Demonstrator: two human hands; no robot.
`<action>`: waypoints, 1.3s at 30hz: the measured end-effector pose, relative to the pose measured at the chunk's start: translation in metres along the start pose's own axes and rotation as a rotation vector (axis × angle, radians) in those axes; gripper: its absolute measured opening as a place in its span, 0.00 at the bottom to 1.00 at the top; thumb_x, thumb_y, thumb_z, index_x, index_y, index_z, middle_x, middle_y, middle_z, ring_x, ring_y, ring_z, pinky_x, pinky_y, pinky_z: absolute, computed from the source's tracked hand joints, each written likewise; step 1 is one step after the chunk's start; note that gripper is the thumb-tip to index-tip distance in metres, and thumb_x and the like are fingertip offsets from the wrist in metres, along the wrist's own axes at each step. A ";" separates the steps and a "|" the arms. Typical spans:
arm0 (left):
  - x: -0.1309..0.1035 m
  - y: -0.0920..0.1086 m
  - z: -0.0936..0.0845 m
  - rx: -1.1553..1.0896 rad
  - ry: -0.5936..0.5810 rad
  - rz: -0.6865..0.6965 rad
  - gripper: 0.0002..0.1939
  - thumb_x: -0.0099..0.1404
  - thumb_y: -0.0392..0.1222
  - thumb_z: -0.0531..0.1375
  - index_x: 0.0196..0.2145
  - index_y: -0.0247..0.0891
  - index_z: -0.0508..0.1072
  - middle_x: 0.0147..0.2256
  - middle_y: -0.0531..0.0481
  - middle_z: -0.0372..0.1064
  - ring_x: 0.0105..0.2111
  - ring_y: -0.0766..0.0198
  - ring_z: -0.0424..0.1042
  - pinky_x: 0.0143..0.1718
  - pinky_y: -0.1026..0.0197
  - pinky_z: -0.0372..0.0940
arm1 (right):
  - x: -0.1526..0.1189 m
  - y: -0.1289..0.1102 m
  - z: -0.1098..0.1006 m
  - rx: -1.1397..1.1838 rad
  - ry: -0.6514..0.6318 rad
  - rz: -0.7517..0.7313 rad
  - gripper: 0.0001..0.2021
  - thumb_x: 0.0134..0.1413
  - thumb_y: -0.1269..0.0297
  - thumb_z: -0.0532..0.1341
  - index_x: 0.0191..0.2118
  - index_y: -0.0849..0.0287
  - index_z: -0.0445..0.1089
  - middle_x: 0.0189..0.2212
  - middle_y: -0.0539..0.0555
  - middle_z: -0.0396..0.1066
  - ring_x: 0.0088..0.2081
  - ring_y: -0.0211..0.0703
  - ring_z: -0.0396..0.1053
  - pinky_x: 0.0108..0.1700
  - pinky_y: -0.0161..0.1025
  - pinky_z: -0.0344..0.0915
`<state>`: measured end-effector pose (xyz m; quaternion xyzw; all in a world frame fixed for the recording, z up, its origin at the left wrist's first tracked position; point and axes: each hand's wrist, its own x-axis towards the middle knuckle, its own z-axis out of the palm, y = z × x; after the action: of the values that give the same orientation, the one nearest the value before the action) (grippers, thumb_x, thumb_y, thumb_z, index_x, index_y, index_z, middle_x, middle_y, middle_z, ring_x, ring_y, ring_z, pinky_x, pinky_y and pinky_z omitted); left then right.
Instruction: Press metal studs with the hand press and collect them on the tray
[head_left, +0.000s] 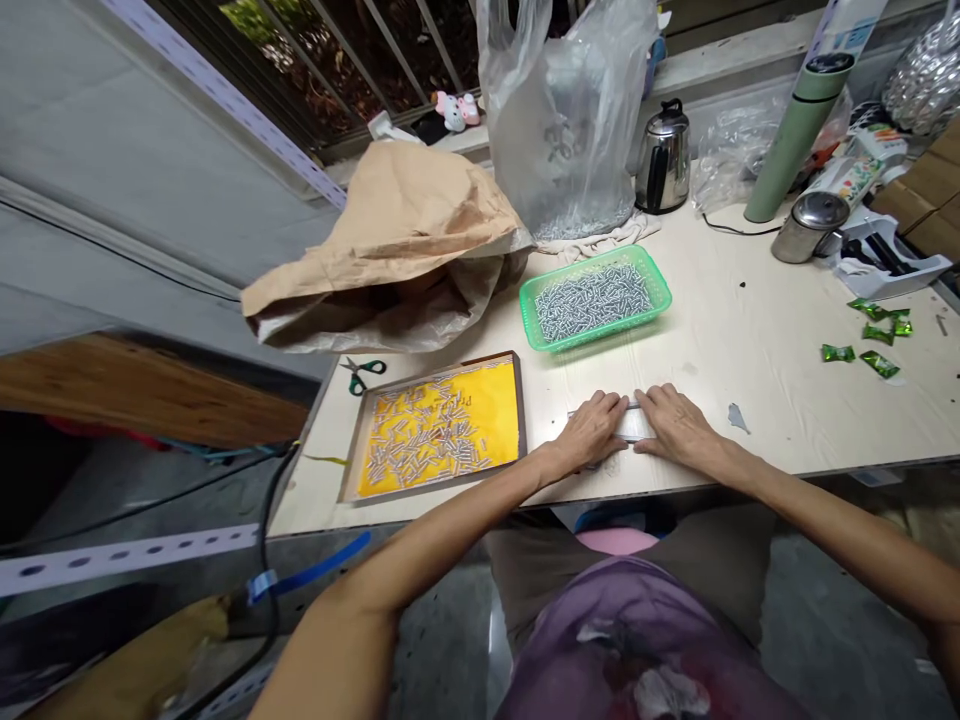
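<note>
Near the table's front edge, a flat, light-coloured piece (634, 424) with a metallic-looking edge lies between my hands. My left hand (594, 430) curls over its left end, and my right hand (673, 426) grips its right end. Fingers cover most of it, so its exact kind does not show. Left of my hands sits a shallow tray (523, 405) lined in yellow, with many small silver metal pins (431, 430) scattered in it. Behind my hands stands a green plastic basket (534, 338) filled with similar small silver pins (592, 300).
Green-handled scissors (365, 374) lie behind the tray. An open brown paper bag (405, 240), a clear plastic bag (562, 130) and a steel kettle (664, 160) stand along the back. To the right are a green flask (795, 145), a steel cup (810, 228) and green-wrapped sweets (879, 335).
</note>
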<state>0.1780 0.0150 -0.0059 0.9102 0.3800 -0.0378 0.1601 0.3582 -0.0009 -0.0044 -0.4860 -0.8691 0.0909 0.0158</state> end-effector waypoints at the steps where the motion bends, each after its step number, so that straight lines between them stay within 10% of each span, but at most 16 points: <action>1: 0.000 0.000 -0.001 0.004 -0.012 0.004 0.23 0.62 0.43 0.61 0.51 0.33 0.61 0.46 0.40 0.65 0.46 0.52 0.63 0.46 0.50 0.64 | 0.000 0.000 0.000 -0.010 -0.003 0.002 0.26 0.44 0.55 0.70 0.47 0.62 0.66 0.39 0.60 0.68 0.43 0.53 0.63 0.39 0.43 0.60; 7: 0.005 0.001 -0.001 -0.011 -0.060 -0.028 0.07 0.67 0.40 0.55 0.40 0.36 0.69 0.40 0.44 0.66 0.44 0.55 0.63 0.41 0.55 0.64 | 0.003 0.000 0.006 -0.005 0.004 -0.073 0.06 0.55 0.64 0.64 0.34 0.61 0.70 0.30 0.55 0.68 0.36 0.46 0.64 0.37 0.39 0.57; 14: 0.009 -0.005 0.000 -0.042 -0.014 -0.002 0.08 0.68 0.38 0.53 0.41 0.35 0.70 0.39 0.44 0.68 0.43 0.55 0.65 0.43 0.53 0.65 | 0.001 0.006 0.004 0.029 0.033 -0.043 0.07 0.57 0.62 0.61 0.37 0.60 0.70 0.32 0.57 0.69 0.37 0.47 0.64 0.38 0.40 0.58; 21: -0.015 0.013 0.045 -0.152 0.319 -0.011 0.17 0.70 0.40 0.50 0.55 0.36 0.63 0.59 0.36 0.58 0.61 0.52 0.57 0.58 0.45 0.57 | 0.007 0.033 -0.003 0.105 0.052 -0.077 0.14 0.62 0.59 0.54 0.47 0.60 0.69 0.40 0.60 0.70 0.41 0.49 0.65 0.43 0.44 0.59; 27: -0.029 0.038 0.063 -0.215 0.326 0.043 0.24 0.68 0.51 0.52 0.58 0.37 0.61 0.58 0.38 0.61 0.63 0.49 0.54 0.61 0.40 0.49 | 0.038 0.040 -0.005 0.030 0.075 0.043 0.10 0.61 0.67 0.54 0.36 0.59 0.73 0.35 0.58 0.71 0.39 0.49 0.65 0.41 0.43 0.57; 39: -0.054 0.049 0.058 -0.225 0.320 0.055 0.18 0.67 0.51 0.53 0.48 0.38 0.71 0.43 0.41 0.72 0.47 0.53 0.69 0.50 0.51 0.65 | 0.070 -0.065 0.008 -0.004 -0.041 -0.516 0.07 0.57 0.69 0.60 0.29 0.58 0.74 0.39 0.57 0.71 0.46 0.48 0.60 0.42 0.42 0.56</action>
<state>0.1773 -0.0720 -0.0377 0.8910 0.3773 0.1546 0.1995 0.2657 0.0238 -0.0053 -0.2462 -0.9646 0.0922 0.0198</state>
